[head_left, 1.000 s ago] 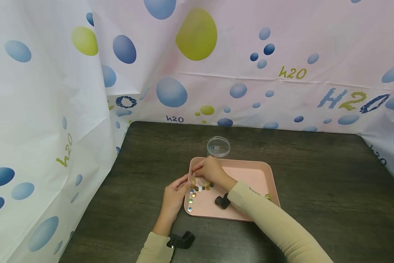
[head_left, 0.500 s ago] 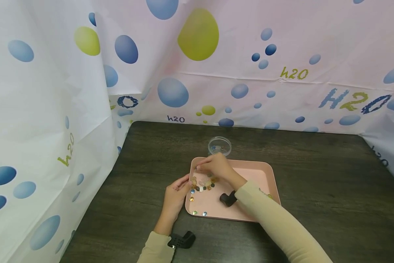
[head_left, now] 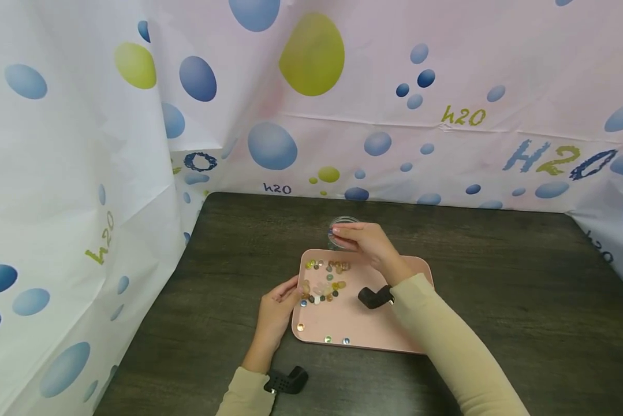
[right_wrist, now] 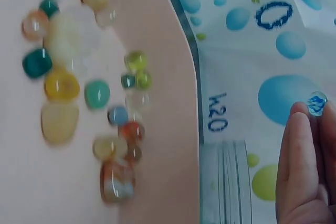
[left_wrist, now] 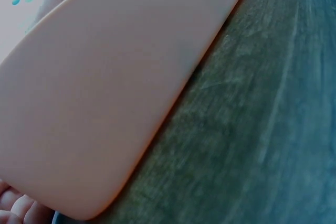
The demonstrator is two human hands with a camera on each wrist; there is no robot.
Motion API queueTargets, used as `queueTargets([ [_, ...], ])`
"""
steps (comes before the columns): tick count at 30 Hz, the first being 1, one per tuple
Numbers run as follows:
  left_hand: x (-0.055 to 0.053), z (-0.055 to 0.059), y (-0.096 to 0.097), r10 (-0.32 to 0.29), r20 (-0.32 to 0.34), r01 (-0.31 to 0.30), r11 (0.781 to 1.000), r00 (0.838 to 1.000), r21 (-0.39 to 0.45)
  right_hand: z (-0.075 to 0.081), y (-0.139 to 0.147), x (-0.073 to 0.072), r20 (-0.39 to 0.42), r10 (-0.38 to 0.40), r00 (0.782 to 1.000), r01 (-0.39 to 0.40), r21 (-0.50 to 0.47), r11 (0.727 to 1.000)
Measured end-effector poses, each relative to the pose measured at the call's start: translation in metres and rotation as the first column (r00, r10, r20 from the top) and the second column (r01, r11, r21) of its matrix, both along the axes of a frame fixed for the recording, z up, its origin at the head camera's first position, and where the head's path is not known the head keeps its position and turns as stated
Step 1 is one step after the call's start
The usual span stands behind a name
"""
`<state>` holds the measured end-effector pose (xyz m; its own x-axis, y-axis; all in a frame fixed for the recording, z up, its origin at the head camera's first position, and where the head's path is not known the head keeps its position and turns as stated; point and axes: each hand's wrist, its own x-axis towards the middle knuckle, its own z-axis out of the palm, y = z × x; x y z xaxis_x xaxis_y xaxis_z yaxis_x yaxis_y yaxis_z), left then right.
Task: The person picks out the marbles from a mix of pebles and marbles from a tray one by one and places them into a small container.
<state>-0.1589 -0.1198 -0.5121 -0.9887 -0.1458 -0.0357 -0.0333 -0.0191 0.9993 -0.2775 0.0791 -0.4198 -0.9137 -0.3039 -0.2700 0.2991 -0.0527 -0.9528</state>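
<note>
Where the left hand meets the left rim of the pink tray, its thumb and fingers lie near each other, though I cannot tell whether they grip it; a nudge on that side could set rolling the loose round beads by the left and near edges. Next come a cluster of mixed stones in the tray's left part and a row along its far wall, which the right sleeve could brush were the forearm to dip. Farther right, the right hand holds a blue-swirled bead in a narrow pinch, in front of the clear dish as the head camera sees it; smooth and round, it might skid from the fingers and bounce onto the worktop, or glance off the dish's rim. Counted, that makes one tray, one dish, one pinched bead and four loose ones: two blue, one orange, one green. Among the stones I count one white and one striped, but overlap and blur keep the total uncertain.
</note>
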Motion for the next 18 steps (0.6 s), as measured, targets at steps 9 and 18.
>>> queueTargets([
  [9, 0.014, 0.019, 0.005, 0.005, 0.014, -0.005, 1.0, 1.0, -0.003, 0.005, 0.021, -0.01, 0.017, -0.052, 0.999, 0.052, -0.05, 0.997],
  [18, 0.025, 0.031, 0.008, 0.007, 0.027, -0.006, 1.0, 1.0, -0.016, 0.007, 0.032, -0.014, -0.062, -0.086, 0.994, 0.091, 0.095, 0.991],
])
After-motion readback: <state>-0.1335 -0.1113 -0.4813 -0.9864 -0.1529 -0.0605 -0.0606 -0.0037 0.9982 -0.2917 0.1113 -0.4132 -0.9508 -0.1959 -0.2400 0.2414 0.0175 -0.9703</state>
